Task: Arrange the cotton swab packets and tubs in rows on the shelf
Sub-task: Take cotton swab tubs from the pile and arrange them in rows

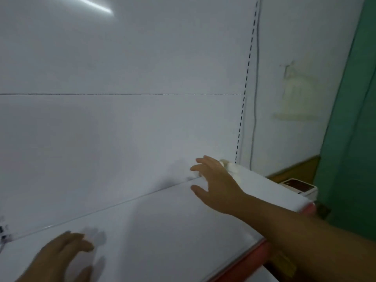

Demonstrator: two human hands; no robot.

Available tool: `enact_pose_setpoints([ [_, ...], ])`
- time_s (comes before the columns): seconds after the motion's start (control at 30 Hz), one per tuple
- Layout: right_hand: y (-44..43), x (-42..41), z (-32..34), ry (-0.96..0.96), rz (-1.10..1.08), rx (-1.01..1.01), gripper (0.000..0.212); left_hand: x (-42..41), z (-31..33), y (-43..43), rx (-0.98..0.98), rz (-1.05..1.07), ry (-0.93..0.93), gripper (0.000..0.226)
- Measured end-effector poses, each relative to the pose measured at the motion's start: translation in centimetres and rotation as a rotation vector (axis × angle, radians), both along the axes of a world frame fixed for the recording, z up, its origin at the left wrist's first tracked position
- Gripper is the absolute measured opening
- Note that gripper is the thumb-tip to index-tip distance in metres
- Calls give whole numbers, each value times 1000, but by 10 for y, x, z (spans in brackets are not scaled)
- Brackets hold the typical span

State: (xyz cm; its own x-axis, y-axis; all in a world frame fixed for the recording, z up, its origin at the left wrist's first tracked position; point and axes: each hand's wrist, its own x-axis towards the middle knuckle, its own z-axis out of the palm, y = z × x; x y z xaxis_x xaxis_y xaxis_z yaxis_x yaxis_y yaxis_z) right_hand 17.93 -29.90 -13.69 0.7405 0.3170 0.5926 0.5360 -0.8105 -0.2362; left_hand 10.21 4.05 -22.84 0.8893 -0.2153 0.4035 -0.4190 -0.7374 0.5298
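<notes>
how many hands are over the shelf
2: the left hand over the front left of the shelf, the right hand near its back right corner. No others show.

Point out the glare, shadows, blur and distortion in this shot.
Head view: a glare streak crosses the back panel top left; the left hand is blurred and casts soft finger shadows on the shelf; the right hand shades the panel behind it; the slotted upright bows from the wide lens.
</notes>
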Motion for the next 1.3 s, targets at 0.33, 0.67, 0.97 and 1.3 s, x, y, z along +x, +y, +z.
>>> enact_pose_setpoints([
  [0.33, -162, 115, -35, 630, -402, 642, 68, 85, 42, -235, 163, -3, 120, 67],
  [0.67, -155, 140, -52, 442, -398, 381, 48, 153, 37, -318, 195, -193, -159, 75],
  [0.97, -166, 156, -59, 262, -392, 671, 39, 155, 29, -317, 62, -47, -355, 52],
  [1.3, -160, 146, -49, 206, -184, 1108, 33, 148, 34, -316, -31, -63, -304, 64],
])
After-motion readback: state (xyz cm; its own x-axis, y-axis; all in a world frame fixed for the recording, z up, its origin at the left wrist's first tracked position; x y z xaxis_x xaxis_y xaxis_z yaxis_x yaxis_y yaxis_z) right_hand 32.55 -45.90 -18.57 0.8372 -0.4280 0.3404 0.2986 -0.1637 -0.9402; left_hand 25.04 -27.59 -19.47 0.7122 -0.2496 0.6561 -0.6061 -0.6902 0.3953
